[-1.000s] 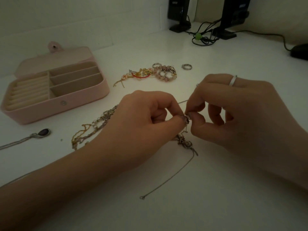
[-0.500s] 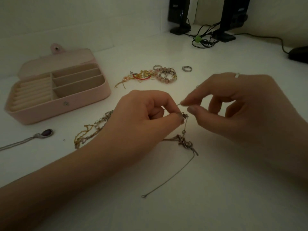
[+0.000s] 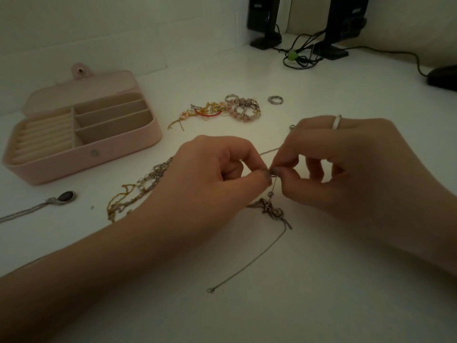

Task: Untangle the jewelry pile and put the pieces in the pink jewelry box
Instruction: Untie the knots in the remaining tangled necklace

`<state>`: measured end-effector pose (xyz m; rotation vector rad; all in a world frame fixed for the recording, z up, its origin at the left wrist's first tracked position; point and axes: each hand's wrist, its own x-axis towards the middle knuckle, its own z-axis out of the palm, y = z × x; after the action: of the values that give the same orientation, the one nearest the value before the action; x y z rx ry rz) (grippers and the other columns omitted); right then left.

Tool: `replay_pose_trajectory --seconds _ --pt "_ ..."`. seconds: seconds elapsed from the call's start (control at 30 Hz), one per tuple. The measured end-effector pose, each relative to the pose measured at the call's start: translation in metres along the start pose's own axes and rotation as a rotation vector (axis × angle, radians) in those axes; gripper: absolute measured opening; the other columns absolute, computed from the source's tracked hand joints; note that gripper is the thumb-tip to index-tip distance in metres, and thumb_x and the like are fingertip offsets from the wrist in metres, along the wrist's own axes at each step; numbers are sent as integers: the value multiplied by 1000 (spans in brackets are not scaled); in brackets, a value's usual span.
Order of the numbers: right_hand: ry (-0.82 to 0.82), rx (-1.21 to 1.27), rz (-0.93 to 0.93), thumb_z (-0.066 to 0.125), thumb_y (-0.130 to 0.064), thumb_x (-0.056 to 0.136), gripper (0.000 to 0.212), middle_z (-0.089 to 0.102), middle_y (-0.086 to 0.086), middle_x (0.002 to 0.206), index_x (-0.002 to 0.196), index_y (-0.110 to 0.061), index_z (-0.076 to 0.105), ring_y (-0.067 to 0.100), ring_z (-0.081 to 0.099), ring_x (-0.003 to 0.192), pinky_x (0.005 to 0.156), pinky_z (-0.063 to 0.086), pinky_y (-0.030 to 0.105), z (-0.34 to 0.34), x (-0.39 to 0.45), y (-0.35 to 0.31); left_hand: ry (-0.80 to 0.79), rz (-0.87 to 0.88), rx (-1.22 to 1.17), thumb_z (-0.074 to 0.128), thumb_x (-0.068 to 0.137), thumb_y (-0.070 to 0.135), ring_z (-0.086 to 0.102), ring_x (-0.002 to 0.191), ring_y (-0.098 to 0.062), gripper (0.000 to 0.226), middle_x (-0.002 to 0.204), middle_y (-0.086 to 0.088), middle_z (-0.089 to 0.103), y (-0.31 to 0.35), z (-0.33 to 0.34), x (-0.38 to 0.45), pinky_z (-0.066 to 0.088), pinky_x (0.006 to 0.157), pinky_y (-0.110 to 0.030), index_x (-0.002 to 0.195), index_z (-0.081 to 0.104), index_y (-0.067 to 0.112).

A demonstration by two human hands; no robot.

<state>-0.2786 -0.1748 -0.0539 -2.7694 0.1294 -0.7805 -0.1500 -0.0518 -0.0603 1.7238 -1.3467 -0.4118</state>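
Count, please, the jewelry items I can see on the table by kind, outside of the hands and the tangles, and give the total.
Loose rings: 2, one beside the pink bead bracelets and one apart to the right
Pendant necklaces with a dark oval stone: 1
Pink jewelry boxes: 1, open
Total: 4

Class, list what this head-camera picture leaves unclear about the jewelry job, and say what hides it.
- Exact link pinched: the left hand and right hand fingertips cover it.
- How the silver knot is tangled: too small and dim.
- Gold chain pile: its near end runs under the left wrist.
- Pendant necklace: its chain is cut off by the left edge.
- Pink jewelry box: the near wall hides the compartment floors.
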Motion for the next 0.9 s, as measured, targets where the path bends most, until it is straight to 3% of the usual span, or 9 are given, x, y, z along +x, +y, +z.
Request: replay_pose_trajectory --seconds 0.1,0.33,0.5,0.57,0.67,0.7,0.77,0.83,0.9 --pt "0 -19 -1 52 -27 79 11 54 -13 75 77 -22 62 11 49 52 43 38 25 0 0 0 -13 4 20 67 80 15 26 36 -6 14 36 10 28 0 0 1 26 43 -6 65 65 15" --pt "21 234 171 62 -22 73 1 60 -11 73 73 -22 64 14 58 63 50 39 8 1 1 -1 -24 31 62 69 81 12 27 37 -7 16 37 9 29 -2 -2 0 27 44 -6 65 65 15" --pt "104 517 358 63 -19 80 5 65 -16 63 77 -18 67 6 57 42 41 41 11 -4 5 6 -13 -4 19 67 80 13 25 37 -7 14 37 10 28 -1 -1 -1 26 43 -6 67 67 13" --pt "3 587 387 60 -25 80 13 69 -17 73 89 -23 69 4 63 53 45 48 16 -4 6 8 10 -33 -84 66 81 16 23 35 -6 12 38 7 29 0 -2 -1 23 40 -7 70 69 12" --pt "-262 677 393 63 -41 74 26 73 -12 83 97 -32 69 5 68 73 64 52 20 1 5 11 69 -41 -199 70 81 23 22 35 -5 14 39 4 32 -1 -3 0 22 38 -10 69 68 16" --pt "-299 687 372 61 -44 73 26 73 -7 77 93 -31 71 11 67 71 67 50 21 2 5 10 79 -34 -224 69 80 25 22 35 -5 14 38 5 33 -1 -4 1 22 38 -11 68 67 18" --pt "-269 721 360 59 -44 73 25 58 7 57 86 -28 73 27 50 56 55 39 23 2 6 9 106 -33 -266 61 77 26 22 37 -8 11 38 8 33 -3 -6 3 22 38 -13 68 64 20" --pt "-197 778 374 59 -41 76 24 39 14 55 82 -23 74 27 31 54 49 26 22 -2 7 9 130 -36 -286 59 75 25 22 38 -9 11 38 8 32 -4 -8 4 22 38 -14 67 63 18" --pt "-140 815 379 59 -37 76 23 39 13 56 81 -21 75 21 29 54 50 25 21 -5 9 8 125 -27 -278 59 75 23 22 38 -9 11 39 8 31 -4 -8 4 21 39 -14 67 63 18"
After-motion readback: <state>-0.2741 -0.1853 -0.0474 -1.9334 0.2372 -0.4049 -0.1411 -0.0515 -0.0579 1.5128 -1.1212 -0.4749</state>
